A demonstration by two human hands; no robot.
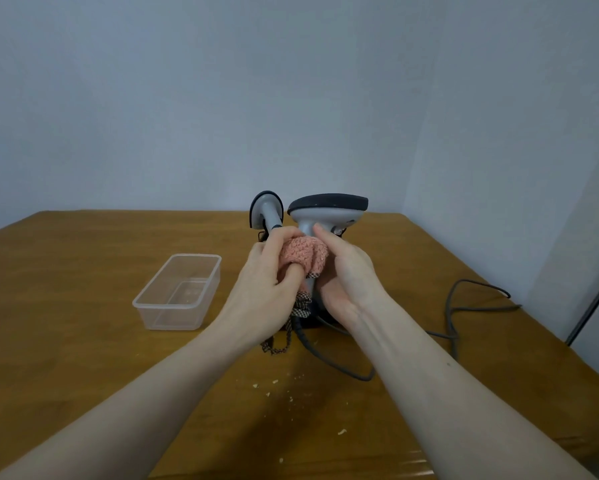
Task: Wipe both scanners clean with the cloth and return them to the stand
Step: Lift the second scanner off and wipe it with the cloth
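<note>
A grey scanner [326, 211] with a dark head stands upright at the table's middle, head up. My right hand [346, 275] is wrapped around its handle. My left hand [270, 278] presses a pink knitted cloth [303, 252] with a checkered trim against that handle. A second grey scanner [267, 211] stands just behind and to the left, its lower part hidden by my left hand. The stand [308, 318] is a dark base mostly hidden below my hands.
A clear plastic box [178, 294] sits left of my hands on the wooden table [83, 341]. Grey cables [454, 306] trail from the scanners toward the right edge. Small crumbs [274, 388] lie in front. A wall rises close behind.
</note>
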